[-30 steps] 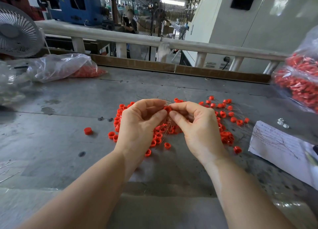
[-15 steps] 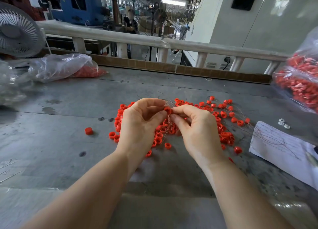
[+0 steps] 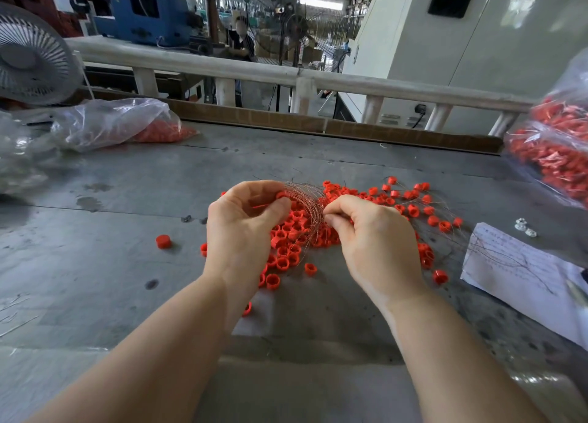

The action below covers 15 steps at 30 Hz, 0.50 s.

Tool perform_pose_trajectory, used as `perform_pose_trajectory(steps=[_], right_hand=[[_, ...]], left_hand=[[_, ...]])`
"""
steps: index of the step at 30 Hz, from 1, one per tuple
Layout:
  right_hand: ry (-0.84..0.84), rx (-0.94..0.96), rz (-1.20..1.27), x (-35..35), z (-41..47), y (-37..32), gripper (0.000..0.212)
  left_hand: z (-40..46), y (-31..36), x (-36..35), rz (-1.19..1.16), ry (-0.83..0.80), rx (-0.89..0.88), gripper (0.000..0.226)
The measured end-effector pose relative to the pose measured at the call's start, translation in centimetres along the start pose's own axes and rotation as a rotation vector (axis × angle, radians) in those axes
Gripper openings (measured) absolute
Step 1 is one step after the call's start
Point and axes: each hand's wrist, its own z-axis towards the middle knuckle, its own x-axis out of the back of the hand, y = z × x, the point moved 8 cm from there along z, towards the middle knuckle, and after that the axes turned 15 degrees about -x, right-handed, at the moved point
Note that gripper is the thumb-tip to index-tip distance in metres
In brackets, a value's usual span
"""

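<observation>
Several small red plastic caps (image 3: 410, 211) lie scattered on the grey metal table (image 3: 95, 263), threaded with thin copper wires. My left hand (image 3: 245, 231) pinches one red cap (image 3: 280, 195) between thumb and fingers. A bundle of copper wire (image 3: 307, 206) arcs from that cap to my right hand (image 3: 375, 238), whose thumb and forefinger pinch the wire. Both hands hover just above the pile. One lone cap (image 3: 163, 241) sits apart to the left.
A clear bag with red caps (image 3: 127, 127) lies at the back left beside a white fan (image 3: 28, 60). Another bag full of red parts (image 3: 553, 155) sits at the right edge. A written paper sheet (image 3: 521, 273) and two small white pieces (image 3: 525, 227) lie right.
My hands, which were touching around one cap, have drawn apart. The wire bundle now spans the gap between them, with the cap staying in my left hand.
</observation>
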Motion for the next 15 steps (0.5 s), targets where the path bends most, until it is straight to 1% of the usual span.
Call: perform_pose_trajectory(steps=[4, 7, 11, 15], right_hand=[[0.046, -0.050, 0.005, 0.5, 0.7, 1.1, 0.009], [0.106, -0.124, 0.029, 1.2, 1.5, 2.7, 0.010], [0.202, -0.323, 0.041, 2.6, 2.5, 6.4, 0.010], [0.269, -0.500, 0.029, 3.7, 2.8, 10.0, 0.011]], left_hand=[[-0.2, 0.0, -0.7, -0.011, -0.054, 0.003, 0.017], [-0.3, -0.3, -1.1, -0.064, -0.085, 0.024, 0.013], [-0.3, -0.8, -1.1, -0.096, -0.074, 0.063, 0.012], [-0.3, -0.8, -1.2, -0.057, -0.092, 0.063, 0.012]])
